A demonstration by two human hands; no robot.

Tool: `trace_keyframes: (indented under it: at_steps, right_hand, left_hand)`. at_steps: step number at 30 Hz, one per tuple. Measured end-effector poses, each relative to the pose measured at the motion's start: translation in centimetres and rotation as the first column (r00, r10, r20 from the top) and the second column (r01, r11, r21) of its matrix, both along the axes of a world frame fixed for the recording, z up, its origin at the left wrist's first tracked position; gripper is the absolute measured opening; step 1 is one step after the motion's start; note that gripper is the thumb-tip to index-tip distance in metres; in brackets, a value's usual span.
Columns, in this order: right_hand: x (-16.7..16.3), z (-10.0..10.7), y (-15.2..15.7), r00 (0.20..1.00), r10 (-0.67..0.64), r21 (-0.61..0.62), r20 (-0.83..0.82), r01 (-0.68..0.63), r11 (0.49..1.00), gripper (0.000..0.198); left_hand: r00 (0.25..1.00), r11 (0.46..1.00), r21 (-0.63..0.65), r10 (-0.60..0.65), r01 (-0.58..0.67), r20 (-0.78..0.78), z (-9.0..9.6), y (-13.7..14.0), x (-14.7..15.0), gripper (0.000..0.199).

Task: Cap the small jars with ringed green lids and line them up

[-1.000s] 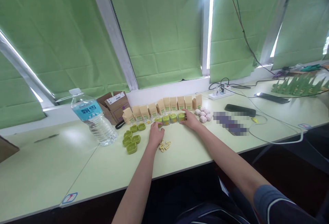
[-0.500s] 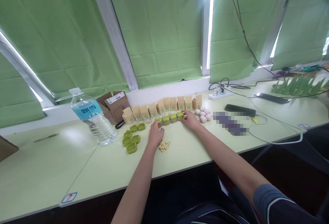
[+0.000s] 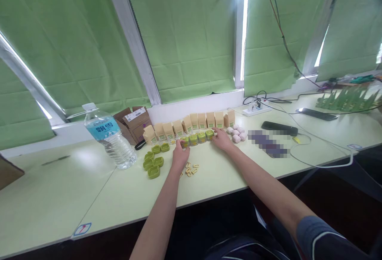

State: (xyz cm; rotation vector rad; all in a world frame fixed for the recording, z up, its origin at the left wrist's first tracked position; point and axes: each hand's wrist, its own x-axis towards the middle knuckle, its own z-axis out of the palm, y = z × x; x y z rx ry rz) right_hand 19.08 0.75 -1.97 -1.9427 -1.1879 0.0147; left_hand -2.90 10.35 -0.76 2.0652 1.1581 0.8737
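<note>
A row of small clear containers with green lids (image 3: 193,137) runs across the middle of the table between my two hands. My left hand (image 3: 180,155) is at the leftmost green-lidded container (image 3: 185,141), its fingers on the near left side and thumb toward the front. At the other end, my right hand (image 3: 222,139) has finger and thumb against the rightmost green-lidded container (image 3: 209,133). Several pale yellow rings or clips (image 3: 188,170) lie just below my left hand. To its left are several loose green lid-like pieces (image 3: 154,171).
Small tan paper bags (image 3: 202,120) stand in a row behind the containers. Pale pinkish egg-shaped pieces (image 3: 237,133) lie right of my right hand. Leftward are a water bottle (image 3: 115,142) and cardboard box (image 3: 135,126). Black phone-like device (image 3: 279,128), cables and power strip (image 3: 257,108) lie rightward.
My left hand has shifted slightly left, showing more of the leftmost green-lidded container and the yellow pieces. My right hand stays at the row's right end.
</note>
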Motion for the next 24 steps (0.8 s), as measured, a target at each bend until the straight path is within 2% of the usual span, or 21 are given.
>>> trace_keyframes:
  at_steps: [3,4,6,8,10,12,14,17,20,24]
  right_hand:
    - [-0.7,0.7,-0.4,1.000,-0.022,0.141,0.011,0.020,0.990,0.043]
    - [-1.1,1.0,-0.5,0.999,0.035,0.187,0.007,-0.036,0.982,0.036]
    - [-2.2,1.4,-0.8,0.971,0.239,0.214,-0.006,-0.232,0.949,0.025]
    - [-3.9,1.6,-0.9,0.890,0.456,0.127,-0.019,-0.450,0.884,0.021]
    - [-5.8,1.7,-1.0,0.802,0.597,0.045,0.005,-0.597,0.801,0.020]
    - [-7.7,1.7,-1.2,0.730,0.679,-0.021,0.074,-0.680,0.733,0.021]
    - [-9.1,1.7,-1.3,0.682,0.716,-0.095,0.148,-0.711,0.697,0.022]
    - [-9.6,1.8,-1.6,0.680,0.712,-0.162,0.171,-0.694,0.702,0.021]
    - [-9.1,1.8,-1.6,0.700,0.698,-0.167,0.148,-0.678,0.716,0.018]
    - [-8.7,1.9,-1.6,0.717,0.687,-0.166,0.117,-0.668,0.725,0.019]
  left_hand:
    - [0.993,0.999,-0.038,0.033,-0.029,0.112,-0.3,0.7,0.2,0.025]
    - [0.988,0.998,-0.048,0.047,-0.040,0.149,-0.4,0.9,0.2,0.023]
    - [0.976,0.995,-0.071,0.081,-0.068,0.203,-0.6,1.2,0.2,0.019]
    - [0.964,0.991,-0.095,0.113,-0.092,0.240,-0.6,1.2,0.1,0.016]
    - [0.950,0.988,-0.111,0.134,-0.106,0.281,-0.5,1.2,0.0,0.014]
    - [0.939,0.987,-0.117,0.141,-0.109,0.314,-0.4,1.1,-0.1,0.013]
    - [0.937,0.987,-0.117,0.140,-0.108,0.321,-0.3,1.1,-0.1,0.013]
    - [0.945,0.990,-0.105,0.126,-0.098,0.303,-0.3,0.9,0.0,0.014]
    - [0.955,0.993,-0.033,0.121,-0.116,0.271,-0.1,0.6,0.0,0.018]
    - [0.942,0.986,0.093,0.100,-0.136,0.319,1.6,0.4,-0.6,0.020]
